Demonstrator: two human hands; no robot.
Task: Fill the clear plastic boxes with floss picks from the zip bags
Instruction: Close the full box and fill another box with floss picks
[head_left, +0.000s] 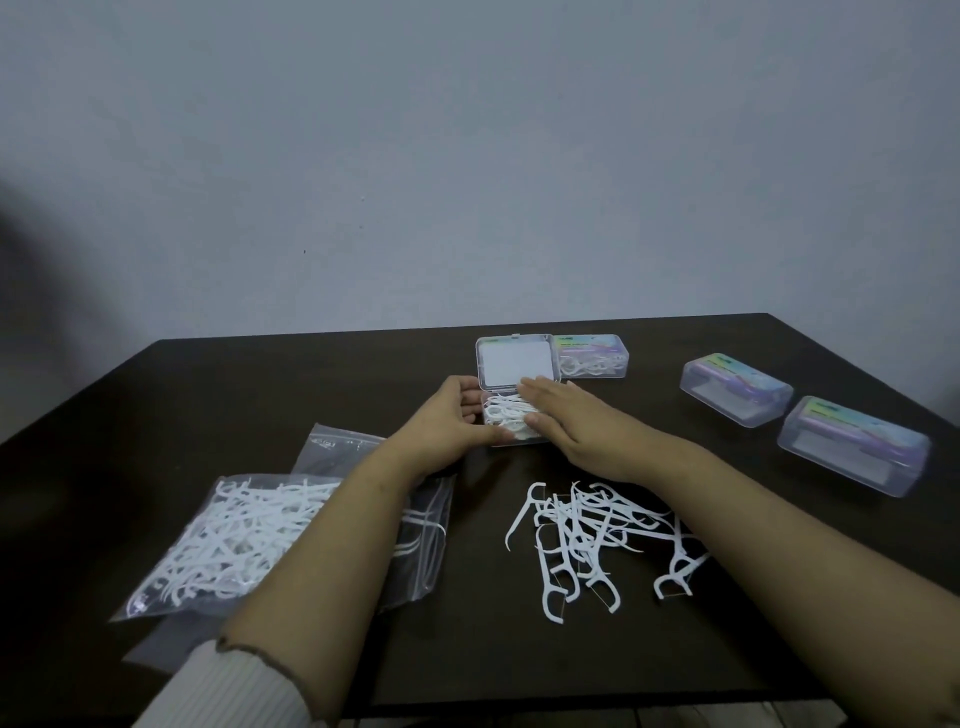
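Note:
An open clear plastic box (511, 415) lies mid-table, its lid (517, 361) raised behind it, white floss picks inside. My left hand (447, 421) grips the box's left side. My right hand (561, 418) lies flat with straight fingers on the picks in the box. A loose pile of floss picks (597, 535) lies on the table under my right forearm. A zip bag (228, 540) full of picks sits at the left. A second zip bag (421, 525), nearly empty, lies partly beneath my left arm.
A shut clear box (592, 356) holding picks stands behind the open one. Two more shut clear boxes (735, 397) (852, 452) lie at the right near the table edge. The dark table (260, 389) ends at a grey wall.

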